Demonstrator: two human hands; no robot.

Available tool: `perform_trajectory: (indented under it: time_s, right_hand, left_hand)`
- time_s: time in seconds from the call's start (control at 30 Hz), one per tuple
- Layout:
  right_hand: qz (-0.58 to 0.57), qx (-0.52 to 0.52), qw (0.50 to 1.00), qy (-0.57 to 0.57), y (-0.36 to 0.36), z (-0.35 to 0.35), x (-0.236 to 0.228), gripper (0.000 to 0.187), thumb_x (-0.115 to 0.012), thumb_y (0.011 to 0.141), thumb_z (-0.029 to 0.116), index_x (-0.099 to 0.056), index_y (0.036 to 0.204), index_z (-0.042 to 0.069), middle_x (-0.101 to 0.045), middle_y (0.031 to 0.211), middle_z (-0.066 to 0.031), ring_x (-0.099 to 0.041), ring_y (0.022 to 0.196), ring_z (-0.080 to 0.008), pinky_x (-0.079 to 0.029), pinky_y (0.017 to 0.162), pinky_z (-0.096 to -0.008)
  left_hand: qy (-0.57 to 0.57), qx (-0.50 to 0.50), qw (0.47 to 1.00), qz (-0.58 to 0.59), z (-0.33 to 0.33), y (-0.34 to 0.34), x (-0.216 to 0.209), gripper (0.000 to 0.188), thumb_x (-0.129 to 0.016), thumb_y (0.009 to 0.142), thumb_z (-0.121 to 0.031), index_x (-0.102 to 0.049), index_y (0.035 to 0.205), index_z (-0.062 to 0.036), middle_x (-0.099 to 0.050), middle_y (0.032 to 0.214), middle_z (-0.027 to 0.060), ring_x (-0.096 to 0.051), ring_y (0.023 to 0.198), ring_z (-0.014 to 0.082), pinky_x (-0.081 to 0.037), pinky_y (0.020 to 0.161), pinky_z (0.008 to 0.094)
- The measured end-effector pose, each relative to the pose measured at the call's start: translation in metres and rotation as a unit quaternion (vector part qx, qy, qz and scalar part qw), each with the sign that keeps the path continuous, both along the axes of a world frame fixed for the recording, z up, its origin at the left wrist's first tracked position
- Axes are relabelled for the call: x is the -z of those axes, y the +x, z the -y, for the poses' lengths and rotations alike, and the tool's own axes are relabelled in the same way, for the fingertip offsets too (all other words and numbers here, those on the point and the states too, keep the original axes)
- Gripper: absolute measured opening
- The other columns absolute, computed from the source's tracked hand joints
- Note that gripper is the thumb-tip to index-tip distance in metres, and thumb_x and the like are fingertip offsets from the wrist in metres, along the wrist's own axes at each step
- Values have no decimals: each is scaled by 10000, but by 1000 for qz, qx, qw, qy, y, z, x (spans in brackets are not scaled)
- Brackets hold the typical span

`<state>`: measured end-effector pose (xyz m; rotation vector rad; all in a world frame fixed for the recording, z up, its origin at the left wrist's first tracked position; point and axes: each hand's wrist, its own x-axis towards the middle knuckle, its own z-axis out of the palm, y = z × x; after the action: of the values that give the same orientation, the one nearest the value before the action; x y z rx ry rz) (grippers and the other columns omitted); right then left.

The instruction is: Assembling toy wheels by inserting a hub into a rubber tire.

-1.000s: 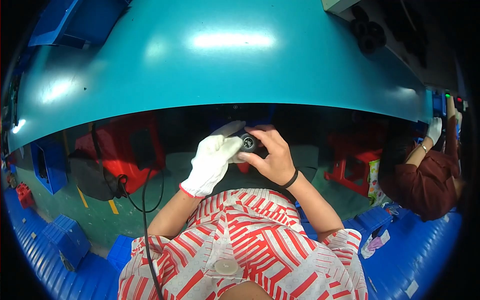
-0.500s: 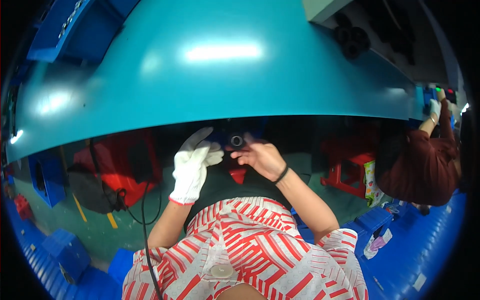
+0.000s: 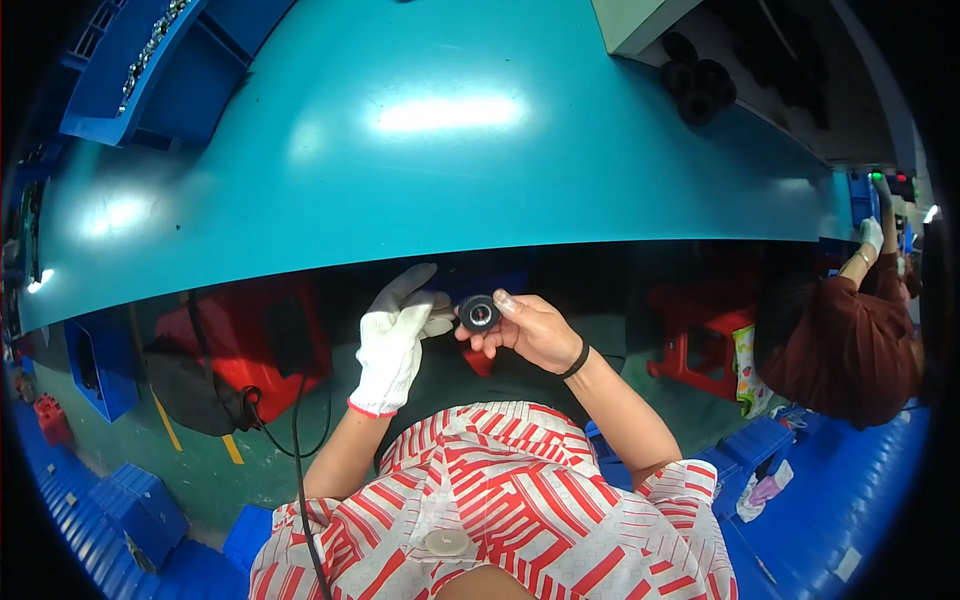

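Observed a small black wheel (image 3: 480,314), pale-ringed face up, clamped between thumb and fingers of the bare right hand (image 3: 535,332), just short of the near edge of the table (image 3: 450,190). Noted close beside it the gloved left hand (image 3: 395,340), fingers partly curled (cannot tell whether gripping anything). Recorded farther out, at upper left, a blue bin (image 3: 182,100) containing shiny parts (image 3: 150,47).
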<state>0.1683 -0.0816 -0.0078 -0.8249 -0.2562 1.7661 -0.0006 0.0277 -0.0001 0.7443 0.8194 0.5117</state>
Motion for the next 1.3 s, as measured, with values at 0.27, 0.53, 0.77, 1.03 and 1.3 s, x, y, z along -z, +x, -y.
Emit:
perform_trajectory:
  time_s: [0.27,0.53,0.77,1.03,1.3]
  right_hand:
    - [592,4,801,-91,0,-23,23,415,-548,906,305,-540,1142,-36,-628,1006,-226,-624,909,-343,-499,760,-393]
    - [778,248,569,101,110,-1,-129,119,-668,766,102,-661,874,50,-643,799,-106,-619,713,-263,-494,633,-330]
    - [890,271,367,5,180,-22,-112,262,-700,758,100,-596,996,64,-559,1020,-88,-609,798,-271,-508,663,-333]
    - [755,118,578,287,41,-17,-111,263,-719,656,17,-611,891,64,-593,851,-97,-612,745,-251,-511,603,-320]
    - [716,48,622,314,64,-92,-128,143,-691,767,118,-628,877,52,-617,793,-94,-604,687,-244,-489,613,-320]
  left_hand:
    - [27,-3,997,-66,-1,9,-3,452,-566,883,-149,-448,1276,38,-619,931,121,-631,777,186,-544,664,291]
    - [72,85,992,-55,12,20,-10,418,-513,870,-51,-440,1261,80,-618,935,160,-642,784,214,-551,711,291]
    - [70,178,980,-50,20,44,-27,341,-531,876,-86,-529,1094,176,-621,1024,228,-661,816,240,-554,731,291]
    - [-134,178,954,202,8,38,-64,632,-632,872,-244,-341,1351,48,-525,1199,170,-577,1019,235,-486,876,342]
    - [-84,97,987,100,-5,8,-78,611,-622,787,-63,-354,1318,73,-544,1114,201,-639,920,257,-580,745,334]
